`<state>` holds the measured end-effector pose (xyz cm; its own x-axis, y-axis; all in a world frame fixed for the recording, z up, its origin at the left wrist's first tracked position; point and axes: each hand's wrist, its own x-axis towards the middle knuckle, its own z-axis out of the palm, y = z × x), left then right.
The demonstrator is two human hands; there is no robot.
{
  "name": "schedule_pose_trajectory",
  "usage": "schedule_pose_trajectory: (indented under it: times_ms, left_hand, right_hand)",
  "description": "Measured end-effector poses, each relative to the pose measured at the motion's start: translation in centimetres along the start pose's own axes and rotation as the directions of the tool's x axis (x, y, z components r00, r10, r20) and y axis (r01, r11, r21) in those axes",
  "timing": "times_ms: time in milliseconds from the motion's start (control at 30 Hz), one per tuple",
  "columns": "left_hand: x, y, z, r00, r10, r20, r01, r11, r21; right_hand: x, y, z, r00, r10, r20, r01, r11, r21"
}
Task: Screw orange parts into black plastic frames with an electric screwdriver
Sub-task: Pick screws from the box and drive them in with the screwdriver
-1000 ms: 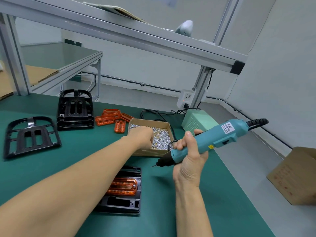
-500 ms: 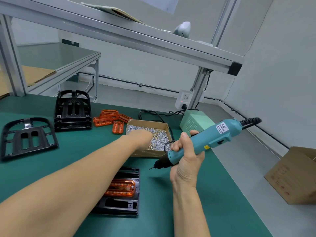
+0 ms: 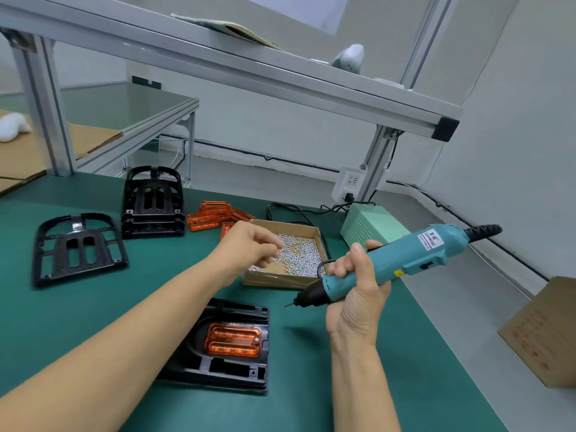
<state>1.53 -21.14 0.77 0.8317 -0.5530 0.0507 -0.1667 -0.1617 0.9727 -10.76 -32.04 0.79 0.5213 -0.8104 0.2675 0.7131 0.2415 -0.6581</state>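
Note:
A black plastic frame (image 3: pixel 237 372) lies on the green mat in front of me with an orange part (image 3: pixel 233 339) seated in it. My right hand (image 3: pixel 358 304) grips a teal electric screwdriver (image 3: pixel 414 254), held above the mat with its bit pointing left. My left hand (image 3: pixel 249 244) hovers over the near left corner of a cardboard box (image 3: pixel 280 280) filled with small silver screws (image 3: pixel 302 254). Its fingertips are pinched together, seemingly on a screw. My left forearm hides the frame's left part.
Loose orange parts (image 3: pixel 212 216) lie behind the screw box. A stack of black frames (image 3: pixel 152 207) and a single frame (image 3: pixel 78 247) sit at the left. A green power supply (image 3: pixel 367 226) stands at the back right, and a cardboard carton (image 3: pixel 542 332) beyond the table's right edge.
My left hand has lifted out of the screws and drawn back towards the box's near left corner, fingers pinched. The right hand still holds the screwdriver in much the same place.

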Motion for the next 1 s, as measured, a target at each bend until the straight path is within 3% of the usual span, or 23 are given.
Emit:
schedule_pose_trajectory:
  times_ms: [67,167,300,600,1000]
  left_hand:
    - [-2.6,-0.2,-1.1,0.999,-0.045,-0.002,0.044,0.975,-0.216]
    - [-6.8,-0.7,-2.4,0.992,-0.117,0.047,0.124,0.826,-0.550]
    - [-10.3,-1.2,-2.9,0.981,-0.165,0.100,0.185,0.649,-0.738]
    - [-11.2,-1.2,-2.5,0.962,-0.201,0.185,0.262,0.483,-0.836]
    - [-11.5,-1.1,-2.2,0.968,-0.168,0.188,0.248,0.505,-0.827]
  right_hand:
    - [-0.4,-0.4,0.3,1.000,0.017,0.014,-0.018,0.999,0.041]
    - [-1.1,-1.0,1.0,0.998,0.001,0.067,-0.007,0.995,0.095]
    - [-2.2,-1.8,2.7,0.993,0.001,0.119,-0.022,0.983,0.181]
    - [-3.2,-2.2,5.4,0.988,0.032,0.154,-0.082,0.940,0.331]
    - [-3.4,-2.4,5.6,0.988,0.029,0.150,-0.073,0.953,0.295]
